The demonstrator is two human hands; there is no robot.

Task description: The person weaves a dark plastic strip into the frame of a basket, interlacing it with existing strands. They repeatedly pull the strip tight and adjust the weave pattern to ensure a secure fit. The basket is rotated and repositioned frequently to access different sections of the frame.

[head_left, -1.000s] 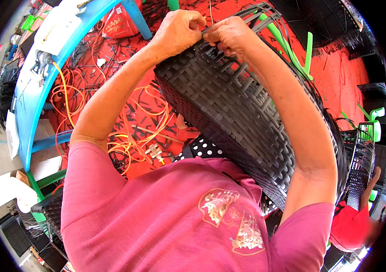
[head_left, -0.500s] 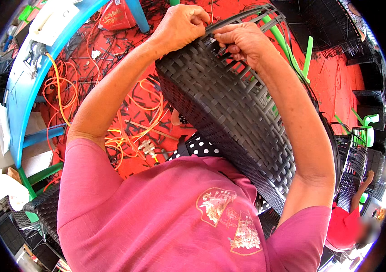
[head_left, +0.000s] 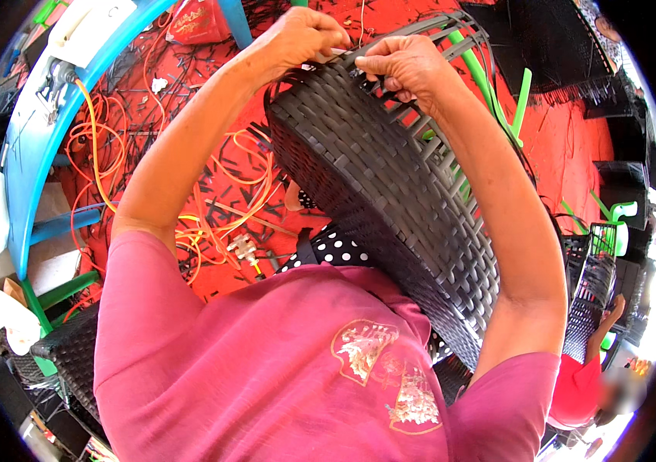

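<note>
A black woven basket of flat plastic strips leans at a slant across my lap, its far upper edge pointing away from me. At that far edge my left hand has its fingers bent and pinched together over the corner, apparently on a black strip. Close to its right, my right hand pinches thumb against forefinger at the edge of the weave, on what looks like a strip end. The strip itself is mostly hidden by the fingers. Beyond my right hand, loose strips curve around the open lattice side.
Strip offcuts lie scattered over the red floor. A coiled orange cord lies left of the basket, near a blue table. Green chair legs rise behind the basket. Another person in red is at the right.
My left hand has shifted a little left, widening the gap from my right hand. My right hand has moved slightly left along the edge. The basket stays nearly in place.
</note>
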